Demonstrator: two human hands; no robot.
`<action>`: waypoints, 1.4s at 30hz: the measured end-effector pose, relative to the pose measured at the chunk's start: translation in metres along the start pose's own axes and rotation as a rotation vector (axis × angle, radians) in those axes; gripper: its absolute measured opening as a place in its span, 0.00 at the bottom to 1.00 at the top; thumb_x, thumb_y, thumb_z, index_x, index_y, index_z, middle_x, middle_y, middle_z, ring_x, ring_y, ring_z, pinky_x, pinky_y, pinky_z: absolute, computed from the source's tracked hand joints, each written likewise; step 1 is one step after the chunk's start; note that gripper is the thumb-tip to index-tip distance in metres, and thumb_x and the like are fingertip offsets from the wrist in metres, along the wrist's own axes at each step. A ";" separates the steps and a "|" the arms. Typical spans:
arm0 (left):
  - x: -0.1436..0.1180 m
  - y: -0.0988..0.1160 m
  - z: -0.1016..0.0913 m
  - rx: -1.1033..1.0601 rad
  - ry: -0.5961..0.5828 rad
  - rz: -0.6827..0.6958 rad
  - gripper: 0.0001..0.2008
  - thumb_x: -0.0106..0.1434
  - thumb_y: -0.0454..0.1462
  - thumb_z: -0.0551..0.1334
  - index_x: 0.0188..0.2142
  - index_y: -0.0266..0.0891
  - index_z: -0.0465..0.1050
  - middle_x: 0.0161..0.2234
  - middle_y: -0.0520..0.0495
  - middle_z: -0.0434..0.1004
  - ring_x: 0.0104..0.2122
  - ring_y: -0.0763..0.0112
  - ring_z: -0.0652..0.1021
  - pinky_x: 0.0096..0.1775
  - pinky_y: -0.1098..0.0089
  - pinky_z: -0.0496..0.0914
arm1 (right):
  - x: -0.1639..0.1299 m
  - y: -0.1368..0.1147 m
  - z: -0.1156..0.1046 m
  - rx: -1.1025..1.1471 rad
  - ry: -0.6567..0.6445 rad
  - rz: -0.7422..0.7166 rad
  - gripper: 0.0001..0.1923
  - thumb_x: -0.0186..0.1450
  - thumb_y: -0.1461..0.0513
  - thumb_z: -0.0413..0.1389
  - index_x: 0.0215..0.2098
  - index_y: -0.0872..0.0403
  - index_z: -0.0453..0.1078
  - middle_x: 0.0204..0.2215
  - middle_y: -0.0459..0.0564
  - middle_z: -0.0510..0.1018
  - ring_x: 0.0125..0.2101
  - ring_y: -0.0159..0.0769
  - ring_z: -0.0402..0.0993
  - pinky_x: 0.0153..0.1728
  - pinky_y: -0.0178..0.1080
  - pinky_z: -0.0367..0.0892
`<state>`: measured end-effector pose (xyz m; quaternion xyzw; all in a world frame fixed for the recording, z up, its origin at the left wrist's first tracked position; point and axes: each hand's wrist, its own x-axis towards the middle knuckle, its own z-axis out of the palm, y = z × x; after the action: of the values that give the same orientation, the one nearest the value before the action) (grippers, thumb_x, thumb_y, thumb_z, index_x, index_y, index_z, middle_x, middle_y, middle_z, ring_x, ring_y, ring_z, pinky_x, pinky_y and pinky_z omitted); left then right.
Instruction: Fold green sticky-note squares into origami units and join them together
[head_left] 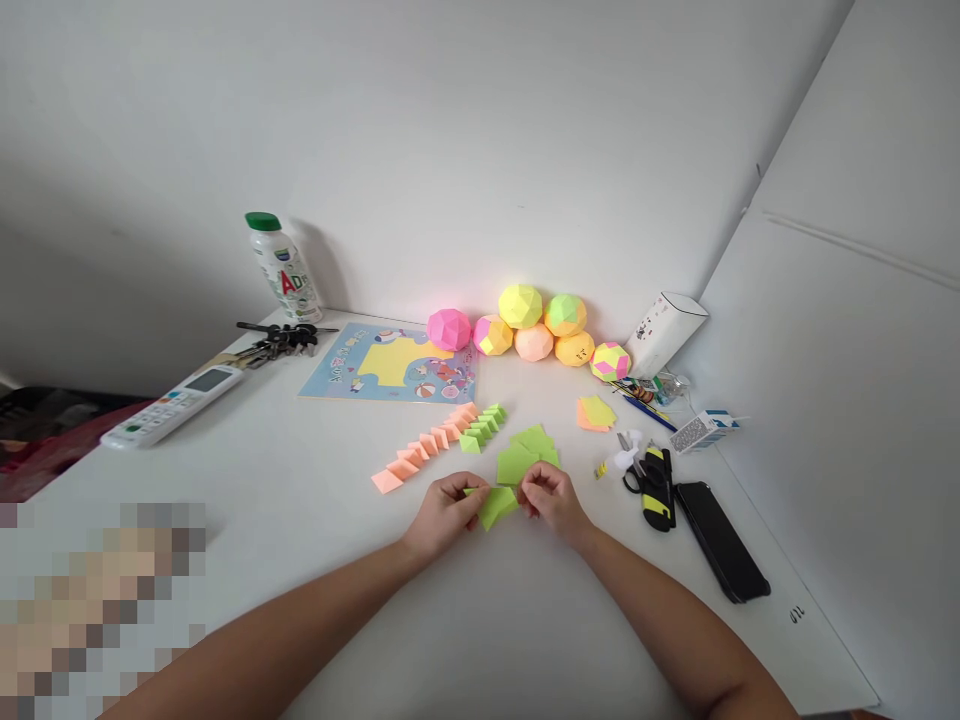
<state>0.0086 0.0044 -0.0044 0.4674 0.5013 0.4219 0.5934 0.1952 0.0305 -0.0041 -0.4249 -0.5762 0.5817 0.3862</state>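
Observation:
A folded piece of light green paper (pixel 497 507) is held low over the white table. My left hand (pixel 448 512) pinches its left side between thumb and fingers. At its right corner, the curled fingers of my right hand (pixel 553 503) are closed on the edge; the exact contact is partly hidden. Just beyond my hands lie loose green paper sheets (pixel 531 448). A row of folded peach paper pieces (pixel 420 450) runs diagonally to the left, beside a shorter row of folded green pieces (pixel 484 428).
Faceted paper balls, including a pink ball (pixel 448 330), line the wall. A bottle (pixel 285 268), keys (pixel 281 343) and a remote (pixel 172 407) stand or lie left. To the right are orange-yellow sheets (pixel 596 412), scissors (pixel 634 470), a cutter (pixel 658 490) and a phone (pixel 722 542).

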 end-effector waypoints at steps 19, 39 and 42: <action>0.003 0.002 0.001 -0.201 0.030 0.073 0.12 0.58 0.46 0.58 0.28 0.39 0.65 0.19 0.57 0.64 0.17 0.79 0.63 0.22 0.76 0.58 | 0.001 0.008 -0.003 0.017 0.010 0.041 0.12 0.56 0.55 0.58 0.26 0.54 0.63 0.16 0.39 0.63 0.16 0.26 0.60 0.15 0.30 0.63; 0.001 -0.003 0.004 -0.070 -0.042 0.127 0.17 0.57 0.44 0.60 0.43 0.40 0.63 0.25 0.56 0.61 0.23 0.78 0.64 0.25 0.76 0.62 | 0.005 0.007 0.000 -0.004 0.034 -0.017 0.09 0.54 0.59 0.62 0.30 0.56 0.70 0.18 0.41 0.67 0.18 0.25 0.60 0.19 0.31 0.61; 0.001 -0.008 0.004 -0.125 -0.037 0.177 0.14 0.59 0.44 0.59 0.41 0.42 0.59 0.31 0.54 0.62 0.26 0.77 0.66 0.28 0.75 0.64 | 0.006 0.010 0.000 -0.008 0.027 -0.015 0.10 0.53 0.60 0.62 0.32 0.55 0.70 0.21 0.42 0.67 0.19 0.25 0.60 0.19 0.30 0.60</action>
<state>0.0130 0.0035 -0.0125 0.4794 0.4197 0.4946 0.5911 0.1938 0.0356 -0.0140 -0.4298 -0.5765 0.5707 0.3965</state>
